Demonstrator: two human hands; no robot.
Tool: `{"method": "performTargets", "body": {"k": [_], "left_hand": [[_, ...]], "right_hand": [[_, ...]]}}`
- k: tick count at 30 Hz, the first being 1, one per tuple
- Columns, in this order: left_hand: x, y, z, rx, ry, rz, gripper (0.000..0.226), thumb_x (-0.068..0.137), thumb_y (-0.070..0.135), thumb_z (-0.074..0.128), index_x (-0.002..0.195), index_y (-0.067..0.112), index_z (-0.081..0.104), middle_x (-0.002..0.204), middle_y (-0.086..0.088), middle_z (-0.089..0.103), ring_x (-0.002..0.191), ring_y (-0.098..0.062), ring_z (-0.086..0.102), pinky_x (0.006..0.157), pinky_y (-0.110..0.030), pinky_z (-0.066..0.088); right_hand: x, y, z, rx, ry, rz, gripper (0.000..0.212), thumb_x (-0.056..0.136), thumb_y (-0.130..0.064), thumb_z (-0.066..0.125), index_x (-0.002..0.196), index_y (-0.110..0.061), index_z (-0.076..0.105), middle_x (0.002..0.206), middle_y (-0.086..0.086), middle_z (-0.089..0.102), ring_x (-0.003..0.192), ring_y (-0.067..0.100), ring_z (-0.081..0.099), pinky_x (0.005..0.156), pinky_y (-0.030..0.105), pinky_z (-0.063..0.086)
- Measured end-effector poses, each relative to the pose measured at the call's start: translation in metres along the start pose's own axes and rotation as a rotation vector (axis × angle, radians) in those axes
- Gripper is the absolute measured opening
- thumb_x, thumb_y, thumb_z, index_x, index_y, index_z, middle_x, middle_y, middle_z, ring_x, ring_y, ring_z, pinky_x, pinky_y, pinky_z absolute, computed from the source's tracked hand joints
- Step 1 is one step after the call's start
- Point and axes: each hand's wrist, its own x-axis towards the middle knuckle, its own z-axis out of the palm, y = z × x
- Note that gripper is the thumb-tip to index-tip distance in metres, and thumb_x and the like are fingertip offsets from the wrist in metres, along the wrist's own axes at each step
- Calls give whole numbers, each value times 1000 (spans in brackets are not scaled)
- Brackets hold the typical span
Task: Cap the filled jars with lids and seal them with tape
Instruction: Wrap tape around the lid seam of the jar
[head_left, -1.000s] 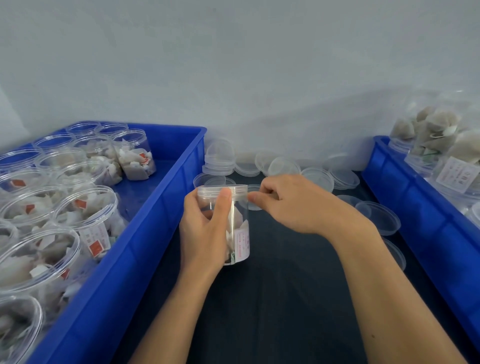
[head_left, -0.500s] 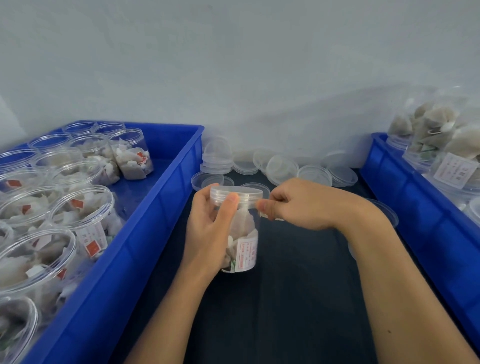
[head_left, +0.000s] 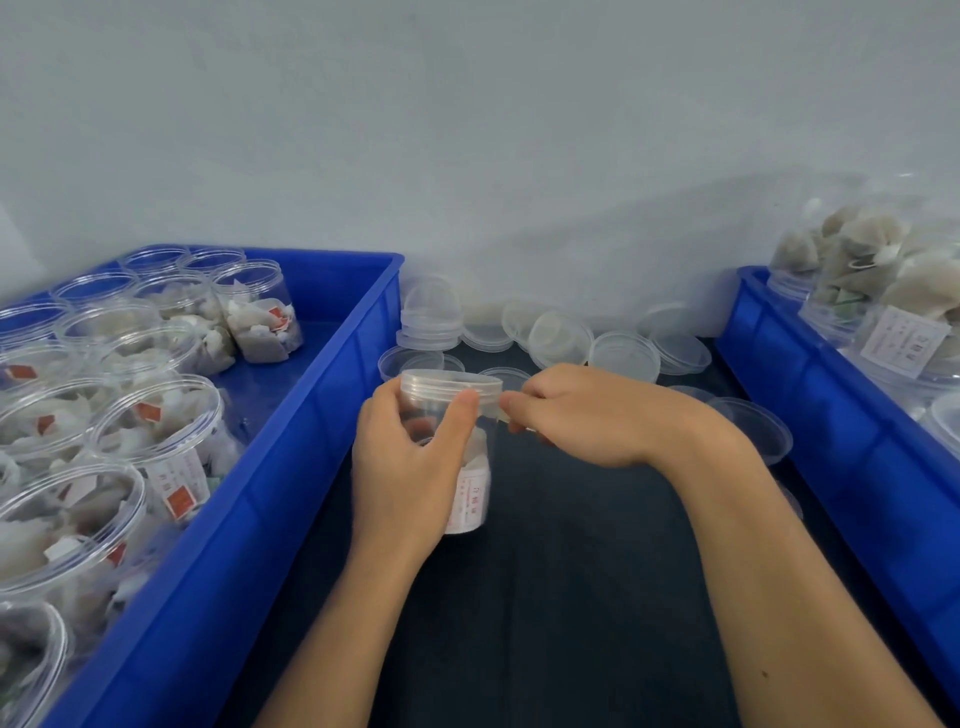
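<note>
At centre frame a clear jar of tea bags, its lid already on, is held above the dark table. The left hand wraps the jar, thumb pressed just under the lid rim. The right hand pinches something thin and clear at the lid's right edge; it looks like tape, though it is too faint to tell. Loose lids crowd the table's far edge by the wall. A blue crate of open filled jars flanks the left, another blue crate the right, leaving a bare dark strip between them toward the bottom of frame.
</note>
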Motion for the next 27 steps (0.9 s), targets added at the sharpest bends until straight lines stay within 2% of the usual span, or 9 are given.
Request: {"method": "performTargets", "body": {"k": [3, 6, 8, 10, 13, 17, 20, 24, 27], "left_hand": [[1, -1, 2, -18, 34, -35, 28, 92, 55, 73, 114, 41, 64, 107, 23, 73, 93, 8, 71, 75, -24, 53], [2, -3, 2, -14, 62, -98, 40, 88, 65, 71, 114, 37, 60, 102, 23, 73, 89, 10, 70, 73, -27, 52], [2, -4, 3, 8, 73, -116, 47, 84, 70, 71, 113, 36, 59, 103, 17, 72, 88, 12, 67, 71, -26, 50], [2, -3, 5, 35, 76, -119, 52, 81, 72, 74, 114, 35, 57, 105, 18, 69, 88, 17, 64, 68, -22, 48], [2, -2, 7, 71, 75, -106, 55, 78, 72, 76, 114, 36, 56, 103, 21, 67, 87, 22, 60, 66, -18, 46], [5, -4, 6, 75, 72, -93, 43, 80, 69, 77, 104, 37, 60, 100, 20, 71, 86, 18, 64, 60, -9, 46], [6, -5, 5, 40, 74, -99, 47, 79, 70, 77, 106, 34, 65, 101, 17, 73, 85, 14, 66, 58, -4, 46], [5, -1, 3, 13, 85, -120, 68, 62, 86, 64, 105, 34, 67, 98, 17, 75, 85, 11, 69, 61, -12, 48], [5, -1, 3, 12, 77, -127, 63, 65, 84, 65, 103, 33, 69, 95, 20, 75, 84, 9, 70, 65, -19, 49]], "right_hand": [[0, -3, 1, 12, 4, -17, 55, 106, -51, 41, 116, -3, 65, 88, 3, 59, 80, 19, 53, 92, 52, 54], [0, -3, 2, -28, 33, -49, 55, 107, -51, 41, 100, 0, 60, 82, 3, 56, 72, 20, 50, 76, 49, 52], [0, -3, 2, -35, 44, -61, 53, 107, -51, 42, 89, -3, 56, 77, 4, 57, 67, 19, 51, 78, 53, 55], [1, -2, 2, -43, 59, -68, 56, 107, -51, 43, 90, 1, 55, 73, 4, 58, 63, 19, 51, 71, 50, 54], [3, 0, 3, -62, 96, -81, 55, 107, -51, 46, 85, -1, 54, 68, 1, 50, 61, 17, 45, 62, 40, 42], [4, 5, 1, -55, 136, -89, 54, 106, -52, 49, 87, -2, 57, 64, -2, 48, 58, 15, 42, 59, 37, 39], [5, 6, 3, -54, 163, -92, 53, 105, -53, 49, 85, -5, 57, 63, -4, 48, 55, 14, 42, 57, 36, 39], [7, 6, 6, -58, 171, -97, 53, 105, -55, 48, 86, -8, 60, 63, -3, 49, 56, 14, 43, 56, 33, 39], [6, 6, 6, -59, 154, -95, 55, 105, -57, 48, 84, -7, 59, 61, -5, 48, 54, 14, 42, 55, 33, 38]]}}
